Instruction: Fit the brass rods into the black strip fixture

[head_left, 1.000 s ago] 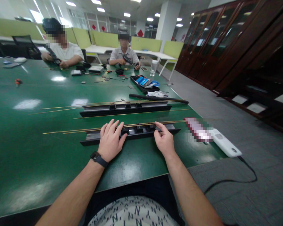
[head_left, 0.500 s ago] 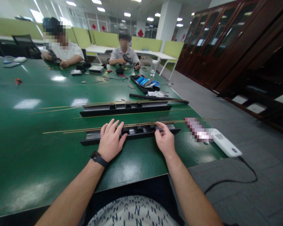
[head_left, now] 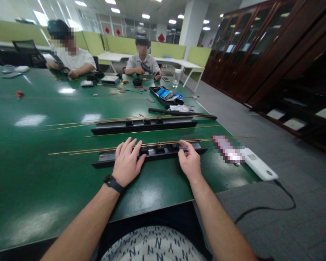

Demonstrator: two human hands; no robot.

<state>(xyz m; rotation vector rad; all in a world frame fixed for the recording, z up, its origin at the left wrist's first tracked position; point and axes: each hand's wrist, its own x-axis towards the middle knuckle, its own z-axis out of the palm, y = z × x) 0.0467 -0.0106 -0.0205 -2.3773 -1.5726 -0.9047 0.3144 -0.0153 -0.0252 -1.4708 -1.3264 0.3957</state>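
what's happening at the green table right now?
A person seated at the green table has both hands on the nearer black rail. The left hand lies flat over it; the right hand has fingertips on its top edge by the thin brass rods. A second black rail lies just beyond. Two other people work at the far end.

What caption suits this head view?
Left hand flat and right hand fingertips rest on a black rail with brass rods, green table.

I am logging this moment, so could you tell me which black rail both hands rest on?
The nearer black rail; the farther rail lies untouched behind it.
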